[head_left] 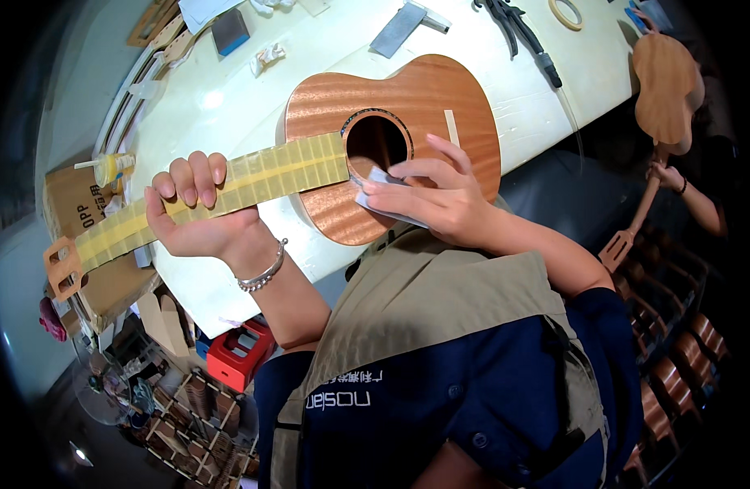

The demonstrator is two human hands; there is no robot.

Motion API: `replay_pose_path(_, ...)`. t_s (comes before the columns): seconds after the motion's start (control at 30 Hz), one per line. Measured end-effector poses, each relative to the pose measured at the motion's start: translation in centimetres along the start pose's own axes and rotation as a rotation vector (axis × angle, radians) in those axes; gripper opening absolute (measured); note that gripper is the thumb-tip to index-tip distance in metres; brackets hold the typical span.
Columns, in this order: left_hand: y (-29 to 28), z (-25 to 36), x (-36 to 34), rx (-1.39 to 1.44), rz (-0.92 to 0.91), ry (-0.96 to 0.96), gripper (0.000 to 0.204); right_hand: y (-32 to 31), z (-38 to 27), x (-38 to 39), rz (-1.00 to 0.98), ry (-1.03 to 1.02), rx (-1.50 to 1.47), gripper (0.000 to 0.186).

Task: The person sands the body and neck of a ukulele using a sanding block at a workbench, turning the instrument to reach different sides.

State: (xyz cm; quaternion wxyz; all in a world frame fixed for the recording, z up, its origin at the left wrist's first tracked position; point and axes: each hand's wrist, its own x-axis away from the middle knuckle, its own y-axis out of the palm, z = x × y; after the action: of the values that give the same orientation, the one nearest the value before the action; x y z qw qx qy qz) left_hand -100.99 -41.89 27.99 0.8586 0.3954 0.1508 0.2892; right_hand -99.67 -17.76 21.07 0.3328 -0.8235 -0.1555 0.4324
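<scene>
Small guitar (428, 110) lies face up at the near side of the white table (228, 134), body beside the worker's tan apron (440, 285), neck pointing left and slightly toward the worker. Left hand (202, 235) is wrapped round the neck (285, 169), fingers curled over the top face, which carries yellow tape along its length; metal bracelet (265, 269) on that wrist. Slotted head (63, 269) of the guitar sits out at far left, near a cardboard box (73, 204). Right hand (446, 200) holds a folded pale sheet (387, 212) against the top, just beside the round sound hole (379, 138) on the worker's side; can't tell the sheet's material. Pale strip (451, 128) on the body, right of the hole. Far side of table: dark block with blue edge (230, 33), crumpled paper (267, 59), flat grey piece (398, 30), black tool (517, 28), tape roll (565, 14). Jar with yellow contents (118, 169) at left, red bin (240, 356) below the table edge. At right, a co-worker's hand (670, 178) grips a second wooden instrument (666, 77) by its neck.
</scene>
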Motion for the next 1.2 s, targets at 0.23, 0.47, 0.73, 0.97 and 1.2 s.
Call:
replay_pose_path(0.23,-0.3,-0.1,0.0,0.0,0.018,0.0,0.021,-0.3,0.2,1.3,-0.048,0.033,-0.065,0.031)
replay_pose_path(0.47,-0.4,0.1,-0.2,-0.021,0.035,0.017,0.021,-0.1,-0.1,0.9,-0.042,0.076,-0.114,0.029)
replay_pose_path(0.73,-0.6,0.1,-0.4,0.011,0.014,0.001,0.021,0.2,-0.1,0.7,-0.023,0.097,-0.129,0.032)
replay_pose_path(0.97,-0.5,0.5,-0.6,0.017,0.027,0.006,0.022,0.7,-0.1,-0.6,-0.002,0.066,-0.1,0.036)
replay_pose_path(1.2,-1.0,0.2,-0.9,0.018,0.039,-0.001,0.022,0.1,0.0,-1.4,-0.004,-0.008,-0.096,0.031)
